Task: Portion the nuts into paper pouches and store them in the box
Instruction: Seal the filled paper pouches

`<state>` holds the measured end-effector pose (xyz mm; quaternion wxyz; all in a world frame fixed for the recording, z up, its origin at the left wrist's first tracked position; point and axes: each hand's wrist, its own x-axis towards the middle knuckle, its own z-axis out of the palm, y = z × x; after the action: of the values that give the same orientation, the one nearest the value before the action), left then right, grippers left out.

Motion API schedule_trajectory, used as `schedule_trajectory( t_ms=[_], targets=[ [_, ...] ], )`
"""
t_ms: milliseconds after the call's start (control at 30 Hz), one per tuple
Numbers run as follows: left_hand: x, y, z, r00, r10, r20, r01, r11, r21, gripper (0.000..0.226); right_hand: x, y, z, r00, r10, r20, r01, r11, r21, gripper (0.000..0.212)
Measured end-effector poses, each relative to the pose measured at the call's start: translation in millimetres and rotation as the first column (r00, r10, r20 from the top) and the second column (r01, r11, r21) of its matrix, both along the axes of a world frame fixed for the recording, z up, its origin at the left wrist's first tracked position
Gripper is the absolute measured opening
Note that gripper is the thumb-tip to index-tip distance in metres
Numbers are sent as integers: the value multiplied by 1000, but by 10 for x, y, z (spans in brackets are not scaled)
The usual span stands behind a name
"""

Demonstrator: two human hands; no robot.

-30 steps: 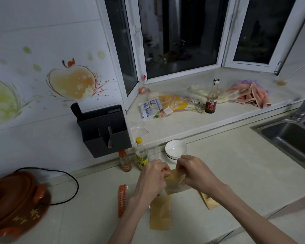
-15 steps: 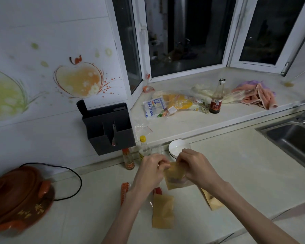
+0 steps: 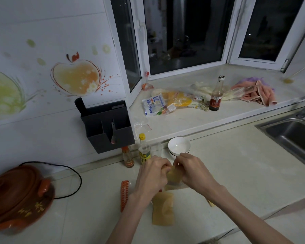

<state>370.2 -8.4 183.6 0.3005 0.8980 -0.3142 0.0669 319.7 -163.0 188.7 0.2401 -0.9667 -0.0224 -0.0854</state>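
Grip: both my hands pinch one paper pouch [image 3: 173,176] by its top edge, held just above the desk [image 3: 236,173] at lower centre of the frame.
Left hand: my left hand [image 3: 152,176] has its fingers curled onto the pouch's left corner, knuckles toward the camera.
Right hand: my right hand [image 3: 192,171] pinches the right corner, thumb and fingertips closed on the paper.
Pouch contents: I cannot tell whether nuts are inside; the paper hides them.
Second pouch: another brown pouch [image 3: 163,209] lies flat on the desk just below my hands, between my forearms.
Third pouch: a corner of brown paper [image 3: 212,203] shows beside my right forearm, mostly hidden.
Orange strip: an orange mesh-patterned piece [image 3: 124,195] lies on the desk just left of my left wrist.
Bowl: a white bowl [image 3: 179,146] stands on the desk just above my hands.
Bottles: a yellow-capped bottle [image 3: 144,151] and a small red-capped bottle [image 3: 128,157] stand against the wall, left of the bowl.
Clay pot: a brown lidded pot [image 3: 19,196] sits at the lower left of the frame.
Sink: a steel sink [image 3: 292,136] is at the right edge.
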Motion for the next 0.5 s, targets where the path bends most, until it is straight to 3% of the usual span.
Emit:
schedule_trajectory(
  t_ms=[333,433,500],
  targets=[
    [-41,28,-109,999,28,34,-27,999,-39,9,-50,-42,-3,1000,8,-26,-6,996,92,28],
    [-37,14,-155,995,65,-78,-77,985,-157,9,-63,-78,-9,997,-79,6,78,993,84,10],
    [-33,5,-178,979,57,-194,-111,954,-278,17,-82,-77,-5,986,-161,37,152,970,189,10]
  ],
)
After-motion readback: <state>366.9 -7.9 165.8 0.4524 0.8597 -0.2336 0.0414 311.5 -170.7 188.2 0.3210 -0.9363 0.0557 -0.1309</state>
